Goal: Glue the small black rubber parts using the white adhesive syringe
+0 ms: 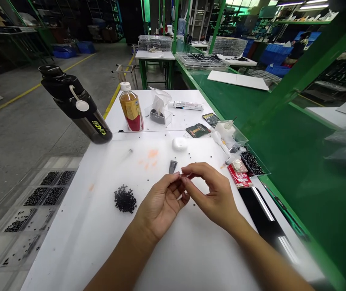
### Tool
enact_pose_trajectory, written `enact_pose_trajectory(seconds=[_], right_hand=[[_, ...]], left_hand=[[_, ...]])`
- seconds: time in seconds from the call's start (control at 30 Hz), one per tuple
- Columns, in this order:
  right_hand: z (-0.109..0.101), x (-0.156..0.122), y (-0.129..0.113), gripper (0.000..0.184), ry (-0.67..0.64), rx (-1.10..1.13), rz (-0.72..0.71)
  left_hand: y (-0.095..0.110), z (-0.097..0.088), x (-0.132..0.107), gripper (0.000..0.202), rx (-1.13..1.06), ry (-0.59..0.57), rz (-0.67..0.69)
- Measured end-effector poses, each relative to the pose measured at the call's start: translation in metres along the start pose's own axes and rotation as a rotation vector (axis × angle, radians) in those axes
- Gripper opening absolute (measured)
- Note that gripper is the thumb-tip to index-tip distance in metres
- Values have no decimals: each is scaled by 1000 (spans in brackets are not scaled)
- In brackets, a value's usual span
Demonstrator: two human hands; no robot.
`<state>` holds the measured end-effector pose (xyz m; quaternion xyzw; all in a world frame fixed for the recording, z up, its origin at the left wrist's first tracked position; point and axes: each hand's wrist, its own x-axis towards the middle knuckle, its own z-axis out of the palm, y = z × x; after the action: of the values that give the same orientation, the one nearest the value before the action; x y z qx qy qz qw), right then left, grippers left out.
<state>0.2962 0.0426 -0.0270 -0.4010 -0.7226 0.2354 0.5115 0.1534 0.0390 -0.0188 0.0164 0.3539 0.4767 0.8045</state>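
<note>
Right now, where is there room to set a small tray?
Widest room: white tabletop, left of the heap of black pellets. Crowded: the right side, around the clear plastic tray and red packet.

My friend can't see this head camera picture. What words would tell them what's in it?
A person's left hand and right hand hold their fingertips close together over a white table, beside a heap of small black pieces. A plastic drink bottle and a black flask are farther back.

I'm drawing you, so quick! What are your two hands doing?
Left hand: half closed, fingers curled; cannot tell if it holds anything.
Right hand: half closed, fingers curled; cannot tell if it holds anything.
</note>
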Motion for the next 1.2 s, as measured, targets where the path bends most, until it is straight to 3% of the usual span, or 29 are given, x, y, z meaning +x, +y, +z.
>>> enact_pose_trajectory(seconds=[0.37,0.6,0.8,0.97,1.2], right_hand=[[-1,-2,-7,20,94,-189,-58],[7,-8,-8,30,-102,-205,-169],[6,-9,-7,31,-176,-254,-200],[4,-8,-9,22,-134,-214,-161],[3,-6,-8,17,-124,-131,-50]], left_hand=[[-2,8,-5,14,-109,47,99],[3,11,-13,44,-29,-27,161],[1,14,-17,52,53,-42,223],[-6,11,-20,53,262,-75,334],[-8,9,-20,51,427,-64,329]])
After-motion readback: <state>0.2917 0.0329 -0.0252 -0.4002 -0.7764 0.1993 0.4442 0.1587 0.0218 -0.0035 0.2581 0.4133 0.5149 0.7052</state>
